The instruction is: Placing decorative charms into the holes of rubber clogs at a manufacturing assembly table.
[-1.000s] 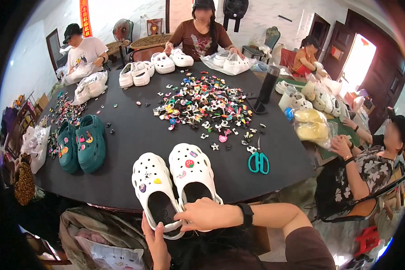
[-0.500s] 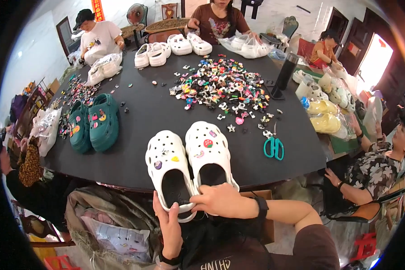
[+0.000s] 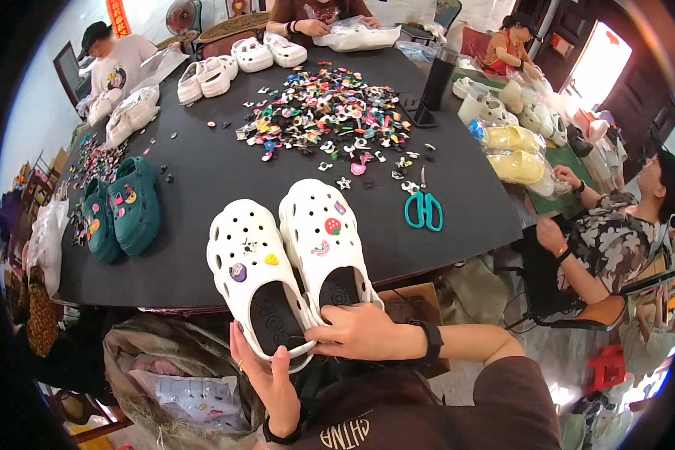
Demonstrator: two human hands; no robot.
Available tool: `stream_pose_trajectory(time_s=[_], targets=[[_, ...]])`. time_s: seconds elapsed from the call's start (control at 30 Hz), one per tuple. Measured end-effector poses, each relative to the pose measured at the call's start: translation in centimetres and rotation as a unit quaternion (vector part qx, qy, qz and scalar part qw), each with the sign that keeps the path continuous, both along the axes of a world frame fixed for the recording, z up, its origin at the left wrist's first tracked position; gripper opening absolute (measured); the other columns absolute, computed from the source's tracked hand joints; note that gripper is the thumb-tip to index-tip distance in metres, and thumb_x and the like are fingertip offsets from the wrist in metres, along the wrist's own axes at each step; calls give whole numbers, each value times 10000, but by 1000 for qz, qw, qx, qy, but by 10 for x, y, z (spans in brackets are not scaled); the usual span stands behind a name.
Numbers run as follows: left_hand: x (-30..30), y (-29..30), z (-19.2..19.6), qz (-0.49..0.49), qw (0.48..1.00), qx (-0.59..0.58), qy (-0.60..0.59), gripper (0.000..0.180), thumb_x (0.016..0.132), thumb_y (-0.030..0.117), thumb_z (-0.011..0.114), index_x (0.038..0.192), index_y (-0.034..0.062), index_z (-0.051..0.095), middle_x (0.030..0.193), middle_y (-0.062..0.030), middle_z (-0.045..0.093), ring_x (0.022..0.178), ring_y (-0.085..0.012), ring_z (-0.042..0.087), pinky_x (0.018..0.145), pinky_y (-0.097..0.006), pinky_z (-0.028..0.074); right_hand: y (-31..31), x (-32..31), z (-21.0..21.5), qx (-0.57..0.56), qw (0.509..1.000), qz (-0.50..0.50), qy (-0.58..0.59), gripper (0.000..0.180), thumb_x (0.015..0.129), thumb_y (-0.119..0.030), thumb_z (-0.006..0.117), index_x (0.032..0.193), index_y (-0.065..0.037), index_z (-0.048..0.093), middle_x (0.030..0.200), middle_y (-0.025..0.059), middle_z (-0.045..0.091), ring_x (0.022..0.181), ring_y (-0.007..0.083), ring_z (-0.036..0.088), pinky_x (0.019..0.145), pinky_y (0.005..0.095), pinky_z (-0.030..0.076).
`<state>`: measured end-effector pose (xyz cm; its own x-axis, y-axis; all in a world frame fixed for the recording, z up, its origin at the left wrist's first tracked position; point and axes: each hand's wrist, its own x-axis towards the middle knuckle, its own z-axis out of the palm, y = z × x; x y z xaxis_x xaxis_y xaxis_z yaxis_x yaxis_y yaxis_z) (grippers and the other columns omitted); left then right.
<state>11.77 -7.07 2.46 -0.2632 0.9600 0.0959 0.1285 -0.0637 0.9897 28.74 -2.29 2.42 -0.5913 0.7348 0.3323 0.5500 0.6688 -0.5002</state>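
Observation:
A pair of white clogs, the left one (image 3: 251, 244) and the right one (image 3: 324, 217), lies tilted at the table's near edge, toes pointing away. Small charms dot their tops: a strawberry, a rainbow and a yellow piece among them. My left hand (image 3: 274, 386) grips the left clog's heel, thumb at the inner rim and fingers along the outer side. With curled fingers, my right hand (image 3: 371, 332) holds the heel ends where the two clogs meet; its fingertips are partly hidden. Dark insoles show inside both openings.
A heap of colourful charms (image 3: 330, 109) covers the table's middle. Teal scissors (image 3: 424, 210) lie to the right, green clogs (image 3: 133, 206) to the left. Beyond are white clogs (image 3: 251, 54), a dark bottle (image 3: 439, 79) and co-workers. A sack (image 3: 142, 345) stands below the near edge.
The view has shifted, so table things sit further left and higher. My hands keep their hold on the white clogs. The far co-worker's hands have come together over a plastic bag.

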Motion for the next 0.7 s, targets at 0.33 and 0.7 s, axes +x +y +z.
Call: stream_pose_trajectory(time_s=[0.33, 0.7], targets=[[-4, -12, -37, 10, 996, -48, 75, 708, 693, -12, 499, 1343, -40, 220, 1380, -204, 200, 1294, -323, 206, 1053, -381, 175, -10, -4, -26, -34, 995, 0, -96, 206, 759, -265, 625, 958, -234, 584, 748, 79, 508, 626, 246, 601, 499, 330, 483], [-7, -6, -43, 4, 998, -33, 56, 721, 692, -48, 448, 1362, -33, 181, 1403, -182, 163, 1301, -303, 197, 1059, -372, 169, -10, -9, -25, -48, 996, 4, -79, 238, 727, -280, 658, 935, -177, 604, 747, 104, 509, 660, 269, 594, 571, 360, 483]])
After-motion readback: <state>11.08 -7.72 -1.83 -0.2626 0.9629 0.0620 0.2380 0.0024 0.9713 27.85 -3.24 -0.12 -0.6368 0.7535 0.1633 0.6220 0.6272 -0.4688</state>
